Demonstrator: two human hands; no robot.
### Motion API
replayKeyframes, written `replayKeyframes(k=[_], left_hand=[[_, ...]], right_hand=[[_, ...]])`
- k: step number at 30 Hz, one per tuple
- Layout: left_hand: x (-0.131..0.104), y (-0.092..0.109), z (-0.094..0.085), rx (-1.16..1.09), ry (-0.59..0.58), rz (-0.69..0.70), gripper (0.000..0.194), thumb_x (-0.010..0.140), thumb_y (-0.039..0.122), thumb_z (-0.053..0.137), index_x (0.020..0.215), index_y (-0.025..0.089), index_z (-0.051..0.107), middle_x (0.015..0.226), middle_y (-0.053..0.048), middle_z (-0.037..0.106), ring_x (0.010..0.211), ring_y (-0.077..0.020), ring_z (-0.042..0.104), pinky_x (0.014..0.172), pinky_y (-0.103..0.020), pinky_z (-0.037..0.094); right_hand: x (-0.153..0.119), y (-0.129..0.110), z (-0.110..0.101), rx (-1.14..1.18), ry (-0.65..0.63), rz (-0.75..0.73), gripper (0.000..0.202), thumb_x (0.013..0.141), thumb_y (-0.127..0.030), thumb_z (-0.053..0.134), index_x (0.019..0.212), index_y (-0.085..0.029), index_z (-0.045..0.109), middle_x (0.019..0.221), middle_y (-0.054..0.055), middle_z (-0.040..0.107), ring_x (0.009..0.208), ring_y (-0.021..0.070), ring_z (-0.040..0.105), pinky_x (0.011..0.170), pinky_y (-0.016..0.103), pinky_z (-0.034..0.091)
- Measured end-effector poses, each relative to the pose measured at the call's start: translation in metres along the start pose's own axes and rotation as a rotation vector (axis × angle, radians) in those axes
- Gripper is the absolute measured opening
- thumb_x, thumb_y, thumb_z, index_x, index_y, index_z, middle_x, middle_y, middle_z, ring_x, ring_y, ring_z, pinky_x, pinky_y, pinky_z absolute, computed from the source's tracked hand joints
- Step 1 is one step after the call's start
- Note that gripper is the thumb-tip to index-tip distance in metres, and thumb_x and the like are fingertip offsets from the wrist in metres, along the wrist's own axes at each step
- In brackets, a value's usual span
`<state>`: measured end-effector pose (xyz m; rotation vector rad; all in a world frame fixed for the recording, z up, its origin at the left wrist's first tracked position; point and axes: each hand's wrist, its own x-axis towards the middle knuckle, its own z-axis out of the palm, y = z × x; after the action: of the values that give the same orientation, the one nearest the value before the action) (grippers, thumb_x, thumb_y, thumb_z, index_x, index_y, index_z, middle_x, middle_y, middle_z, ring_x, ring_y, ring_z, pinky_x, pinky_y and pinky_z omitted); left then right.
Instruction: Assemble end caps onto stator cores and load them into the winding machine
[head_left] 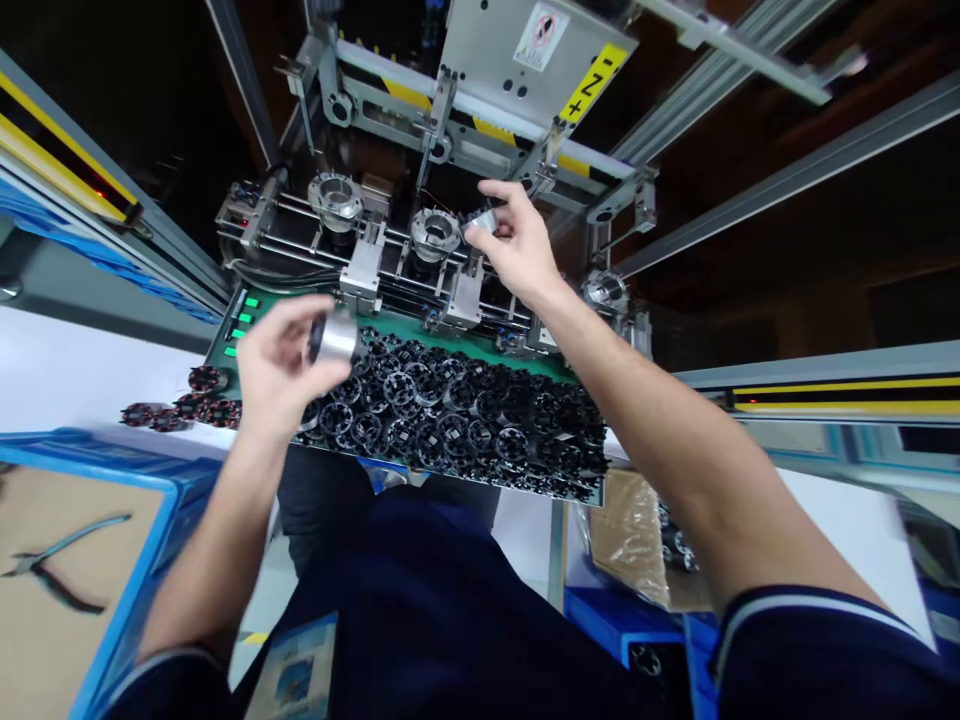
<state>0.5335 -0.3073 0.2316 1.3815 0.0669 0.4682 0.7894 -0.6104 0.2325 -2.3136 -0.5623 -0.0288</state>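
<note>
My left hand grips a short silver metal cylinder with a black end, held above the left part of the parts pile. Between the thumb and fingers of my right hand is another small silver and black cylindrical part, partly hidden by the fingers. It is just right of the middle round metal fixture on the machine. A similar round fixture stands farther left, and a third one lies to the right, behind my forearm. Many black ring-shaped plastic parts cover the green bench in front of me.
Copper-wound parts sit at the bench's left edge. Pliers lie on cardboard in a blue crate. Yellow-striped sensor bars flank the machine, whose metal frame and sign plate rise behind the fixtures. A plastic-wrapped cardboard box is at lower right.
</note>
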Motion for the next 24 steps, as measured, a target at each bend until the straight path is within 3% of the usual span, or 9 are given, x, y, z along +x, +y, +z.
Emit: replayKeyframes(k=[5, 7, 11, 12, 14, 16, 18, 22, 24], left_hand=[[-0.141, -0.012, -0.043, 0.054, 0.375, -0.292, 0.07, 0.057, 0.046, 0.118, 0.117, 0.023, 0.091, 0.109, -0.009, 0.089, 0.093, -0.0297, 0.086, 0.078, -0.031, 0.069], [-0.185, -0.018, -0.057, 0.16, 0.424, -0.394, 0.066, 0.063, 0.043, 0.117, 0.12, 0.024, 0.09, 0.1, -0.006, 0.086, 0.085, -0.0257, 0.081, 0.077, -0.031, 0.067], [-0.242, -0.019, -0.072, 0.361, 0.427, -0.527, 0.066, 0.07, 0.049, 0.118, 0.124, 0.024, 0.091, 0.063, 0.009, 0.053, 0.058, -0.0139, 0.055, 0.071, -0.028, 0.06], [-0.248, -0.017, -0.074, 0.372, 0.44, -0.536, 0.067, 0.07, 0.05, 0.119, 0.125, 0.024, 0.091, 0.063, 0.01, 0.052, 0.057, -0.0128, 0.052, 0.071, -0.027, 0.06], [-0.25, -0.014, -0.074, 0.354, 0.507, -0.535, 0.07, 0.069, 0.049, 0.12, 0.126, 0.023, 0.089, 0.077, 0.005, 0.07, 0.064, -0.0138, 0.062, 0.075, -0.027, 0.062], [-0.24, -0.011, -0.071, 0.311, 0.617, -0.506, 0.071, 0.069, 0.046, 0.12, 0.127, 0.023, 0.087, 0.105, -0.003, 0.086, 0.083, -0.0175, 0.077, 0.08, -0.025, 0.064], [-0.222, -0.009, -0.067, 0.235, 0.702, -0.452, 0.069, 0.071, 0.04, 0.119, 0.127, 0.023, 0.083, 0.124, -0.007, 0.088, 0.101, -0.0201, 0.084, 0.089, -0.025, 0.067], [-0.181, 0.0, -0.058, -0.033, 0.734, -0.339, 0.065, 0.078, 0.037, 0.116, 0.127, 0.026, 0.076, 0.112, 0.004, 0.082, 0.075, -0.0089, 0.076, 0.091, -0.025, 0.071], [-0.166, 0.009, -0.054, -0.174, 0.714, -0.348, 0.063, 0.081, 0.04, 0.116, 0.128, 0.029, 0.076, 0.11, 0.006, 0.083, 0.078, -0.0105, 0.083, 0.083, -0.021, 0.07]], right_hand=[[0.046, -0.01, 0.008, -0.257, -0.015, -0.039, 0.091, 0.099, -0.08, 0.078, 0.168, -0.02, 0.068, 0.159, 0.018, 0.081, 0.133, 0.0404, 0.083, 0.125, 0.054, 0.07], [0.059, -0.01, 0.015, -0.346, -0.048, -0.069, 0.086, 0.098, -0.078, 0.08, 0.161, -0.019, 0.077, 0.162, 0.018, 0.08, 0.142, 0.044, 0.079, 0.135, 0.058, 0.064], [0.076, -0.007, 0.024, -0.388, -0.141, -0.046, 0.084, 0.089, -0.069, 0.091, 0.155, -0.017, 0.083, 0.149, 0.019, 0.087, 0.132, 0.0478, 0.082, 0.13, 0.07, 0.065], [0.079, -0.007, 0.025, -0.381, -0.161, -0.04, 0.083, 0.085, -0.064, 0.096, 0.153, -0.017, 0.085, 0.144, 0.018, 0.088, 0.127, 0.0472, 0.083, 0.127, 0.07, 0.067], [0.086, -0.006, 0.024, -0.36, -0.205, -0.042, 0.081, 0.079, -0.056, 0.104, 0.147, -0.016, 0.087, 0.136, 0.017, 0.091, 0.12, 0.044, 0.085, 0.123, 0.067, 0.069], [0.093, -0.006, 0.021, -0.348, -0.248, -0.045, 0.079, 0.076, -0.051, 0.108, 0.143, -0.013, 0.088, 0.132, 0.017, 0.092, 0.116, 0.0407, 0.085, 0.122, 0.064, 0.07], [0.099, -0.006, 0.019, -0.359, -0.282, -0.039, 0.079, 0.076, -0.054, 0.11, 0.141, -0.014, 0.089, 0.132, 0.017, 0.092, 0.118, 0.0409, 0.085, 0.122, 0.064, 0.07], [0.097, -0.008, 0.018, -0.42, -0.328, -0.071, 0.081, 0.083, -0.065, 0.103, 0.148, -0.019, 0.088, 0.143, 0.017, 0.088, 0.13, 0.0483, 0.084, 0.124, 0.072, 0.068], [0.084, -0.008, 0.02, -0.457, -0.325, -0.126, 0.081, 0.095, -0.068, 0.089, 0.159, -0.018, 0.082, 0.156, 0.02, 0.083, 0.141, 0.0508, 0.079, 0.133, 0.074, 0.06]])
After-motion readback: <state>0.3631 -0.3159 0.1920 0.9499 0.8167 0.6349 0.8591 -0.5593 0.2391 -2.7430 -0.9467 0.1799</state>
